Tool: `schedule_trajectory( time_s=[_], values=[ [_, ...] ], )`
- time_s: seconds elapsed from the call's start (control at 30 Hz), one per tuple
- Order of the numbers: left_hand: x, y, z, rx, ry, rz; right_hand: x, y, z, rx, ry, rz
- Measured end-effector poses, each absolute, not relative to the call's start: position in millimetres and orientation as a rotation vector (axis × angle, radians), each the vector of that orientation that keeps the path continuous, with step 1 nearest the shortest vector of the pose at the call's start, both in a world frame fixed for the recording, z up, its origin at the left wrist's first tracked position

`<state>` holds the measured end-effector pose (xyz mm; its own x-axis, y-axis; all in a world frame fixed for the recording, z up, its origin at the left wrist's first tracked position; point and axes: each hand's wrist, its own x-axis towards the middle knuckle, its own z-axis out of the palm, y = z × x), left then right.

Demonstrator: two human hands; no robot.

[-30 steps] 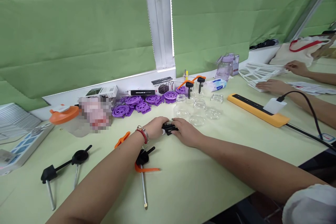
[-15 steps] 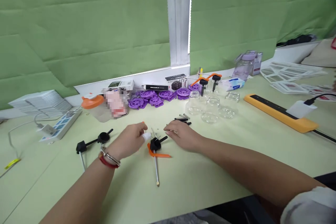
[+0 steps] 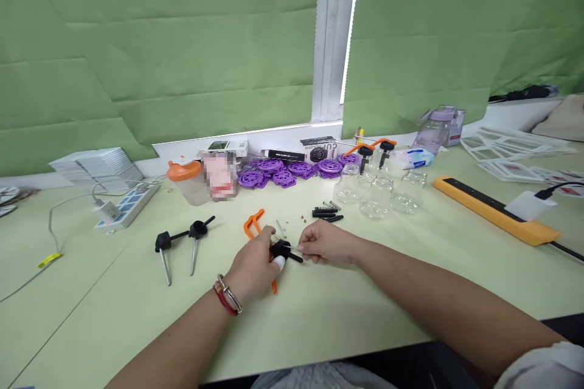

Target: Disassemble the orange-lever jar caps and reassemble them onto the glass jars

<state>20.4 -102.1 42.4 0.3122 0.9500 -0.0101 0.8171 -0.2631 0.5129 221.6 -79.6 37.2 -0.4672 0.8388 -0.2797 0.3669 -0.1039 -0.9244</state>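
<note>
Fingers (image 3: 265, 238) gripping black part (image 3: 280, 248), pinching thin rod (image 3: 292, 248) — box (image 3: 325, 151) reading "HOLDER"

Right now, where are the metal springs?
In the head view, the springs lie right of centre on the table, behind the black rods and beyond the right hand.

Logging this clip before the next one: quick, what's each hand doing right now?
Left hand: closed, holding the black part.
Right hand: fingertips closed, pinching a thin metal piece at the black part.
</note>
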Motion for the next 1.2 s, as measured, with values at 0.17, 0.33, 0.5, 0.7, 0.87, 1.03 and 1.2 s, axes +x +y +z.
schedule_trajectory(
  time_s=[0.17, 0.33, 0.5, 0.7, 0.87, 1.03, 1.2],
  values=[
    [15.8, -99.3, 35.3, 2.122, 1.394, 0.502, 208.4, -78.4, 24.2, -1.253, -1.729, 1.632],
    [13.9, -99.3, 43.2, 2.128, 1.259, 0.531, 207.0, -74.1, 33.8, -1.296, -1.551, 1.687],
    [17.8, -107.2, 51.1, 2.205, 1.055, 0.567, 202.3, -74.0, 40.0, -1.323, -1.423, 1.864],
    [12.7, -106.7, 53.9, 2.352, 0.882, 0.507, 194.3, -58.2, 38.3, -1.304, -1.289, 1.659],
    [-2.7, -96.1, 63.2, 2.239, 1.036, 0.660, 185.9, -38.9, 32.0, -1.088, -1.955, 0.786],
    [-16.4, -82.8, 65.2, 2.126, 1.184, 0.756, 183.8, -35.4, 17.5, -1.001, -2.490, 0.364],
    [-19.7, -74.8, 55.5, 2.215, 1.246, 0.686, 186.5, -41.9, 18.2, -1.081, -2.212, 0.539]
  ],
)
